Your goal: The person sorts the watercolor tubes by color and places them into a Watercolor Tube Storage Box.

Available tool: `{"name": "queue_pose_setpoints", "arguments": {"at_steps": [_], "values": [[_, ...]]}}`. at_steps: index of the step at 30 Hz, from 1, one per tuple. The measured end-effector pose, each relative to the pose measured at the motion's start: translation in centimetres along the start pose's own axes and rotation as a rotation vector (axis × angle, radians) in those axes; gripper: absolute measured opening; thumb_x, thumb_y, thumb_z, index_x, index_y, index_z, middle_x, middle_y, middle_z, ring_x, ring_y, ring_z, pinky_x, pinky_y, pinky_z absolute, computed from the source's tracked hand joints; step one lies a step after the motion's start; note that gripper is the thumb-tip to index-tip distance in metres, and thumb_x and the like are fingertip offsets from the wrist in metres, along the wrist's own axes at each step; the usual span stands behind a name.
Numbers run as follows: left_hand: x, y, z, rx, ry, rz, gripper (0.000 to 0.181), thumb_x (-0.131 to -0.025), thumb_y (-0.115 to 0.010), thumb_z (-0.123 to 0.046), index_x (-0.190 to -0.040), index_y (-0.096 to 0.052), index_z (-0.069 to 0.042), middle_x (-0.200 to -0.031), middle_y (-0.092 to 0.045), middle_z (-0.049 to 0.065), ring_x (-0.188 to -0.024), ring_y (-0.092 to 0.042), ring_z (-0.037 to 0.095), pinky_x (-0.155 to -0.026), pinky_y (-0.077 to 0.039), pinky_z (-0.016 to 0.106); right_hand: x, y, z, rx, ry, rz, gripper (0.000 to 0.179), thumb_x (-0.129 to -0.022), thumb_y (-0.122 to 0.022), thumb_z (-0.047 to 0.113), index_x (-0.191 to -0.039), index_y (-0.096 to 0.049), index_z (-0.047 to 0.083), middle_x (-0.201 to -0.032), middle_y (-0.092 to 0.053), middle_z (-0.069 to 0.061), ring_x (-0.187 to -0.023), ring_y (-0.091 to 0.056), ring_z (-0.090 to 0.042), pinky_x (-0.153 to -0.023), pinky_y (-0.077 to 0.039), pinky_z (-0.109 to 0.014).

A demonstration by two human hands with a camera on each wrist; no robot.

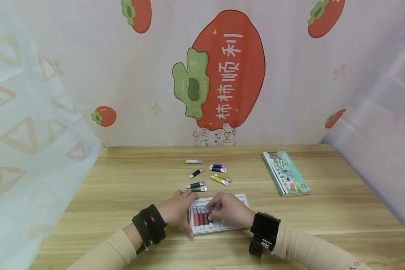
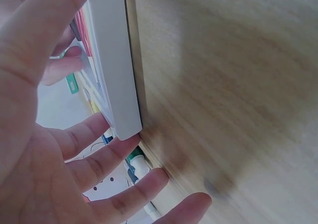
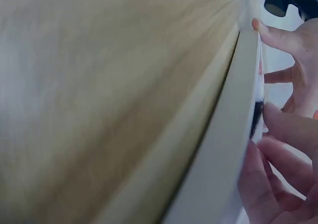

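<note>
A white plastic tray (image 1: 219, 228) lies near the table's front, with red to dark paint tubes (image 1: 201, 217) side by side in its left part. My left hand (image 1: 177, 210) spans the tray's left end, thumb by the near corner and fingers by the far one. In the left wrist view the fingers (image 2: 94, 169) are spread and nearly straight, at the tray's end. My right hand (image 1: 232, 210) reaches over the tray and pinches a dark paint tube (image 3: 257, 115) at the end of the row. Part of that tube is hidden behind the thumb.
Behind the tray lie green tubes (image 1: 197, 186), yellow tubes (image 1: 221, 179), blue tubes (image 1: 218, 168), a black tube (image 1: 197, 172) and a white tube (image 1: 194, 161). A flat teal box (image 1: 287, 173) is at the back right. A printed curtain (image 1: 155, 75) hangs behind the table.
</note>
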State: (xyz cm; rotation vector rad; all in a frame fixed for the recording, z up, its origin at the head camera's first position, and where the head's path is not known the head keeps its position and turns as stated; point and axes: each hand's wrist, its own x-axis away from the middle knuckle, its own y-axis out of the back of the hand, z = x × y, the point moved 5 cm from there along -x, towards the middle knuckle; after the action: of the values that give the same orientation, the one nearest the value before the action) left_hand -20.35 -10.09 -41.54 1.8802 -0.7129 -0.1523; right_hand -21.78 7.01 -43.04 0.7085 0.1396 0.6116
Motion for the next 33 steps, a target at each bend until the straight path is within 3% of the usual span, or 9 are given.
{"name": "queue_pose_setpoints", "arguments": {"at_steps": [11,20,28,33], "values": [[-0.2,-0.1,0.0,-0.002,0.006,0.011,0.114,-0.05,-0.101,-0.044,-0.143,-0.049,-0.003,-0.143,-0.05,0.017,-0.124,-0.046,0.037,-0.107,-0.046,0.053,-0.4,0.1,1.3,0.204,0.082,0.107,0.022,-0.08,-0.087,0.007,-0.101,-0.08,0.007,-0.097,-0.071,0.004,-0.081,-0.061,-0.005,-0.072,-0.053,-0.023],[-0.4,0.0,0.2,0.02,0.002,0.016,0.113,-0.052,-0.101,-0.044,-0.143,-0.048,-0.004,-0.143,-0.049,0.017,-0.124,-0.046,0.036,-0.105,-0.047,0.052,-1.1,0.1,3.0,0.401,0.122,0.18,0.023,-0.078,-0.089,0.01,-0.099,-0.081,0.005,-0.098,-0.075,-0.003,-0.088,-0.069,-0.012,-0.079,-0.056,-0.023],[0.0,0.0,0.2,0.035,-0.017,-0.01,0.113,-0.05,-0.102,-0.042,-0.141,-0.049,-0.001,-0.14,-0.051,0.018,-0.121,-0.047,0.037,-0.104,-0.048,0.053,-1.1,0.1,3.4,0.438,0.104,0.274,0.025,-0.083,-0.083,0.006,-0.108,-0.081,0.007,-0.091,-0.074,0.005,-0.073,-0.06,-0.003,-0.067,-0.051,-0.018],[0.1,0.1,0.1,0.048,-0.017,-0.012,0.112,-0.05,-0.102,-0.04,-0.141,-0.05,-0.001,-0.14,-0.051,0.018,-0.121,-0.047,0.038,-0.104,-0.047,0.054,-0.9,0.2,2.8,0.479,0.105,0.267,0.026,-0.087,-0.08,0.012,-0.113,-0.08,0.012,-0.083,-0.067,0.011,-0.069,-0.054,-0.003,-0.064,-0.048,-0.02]]}}
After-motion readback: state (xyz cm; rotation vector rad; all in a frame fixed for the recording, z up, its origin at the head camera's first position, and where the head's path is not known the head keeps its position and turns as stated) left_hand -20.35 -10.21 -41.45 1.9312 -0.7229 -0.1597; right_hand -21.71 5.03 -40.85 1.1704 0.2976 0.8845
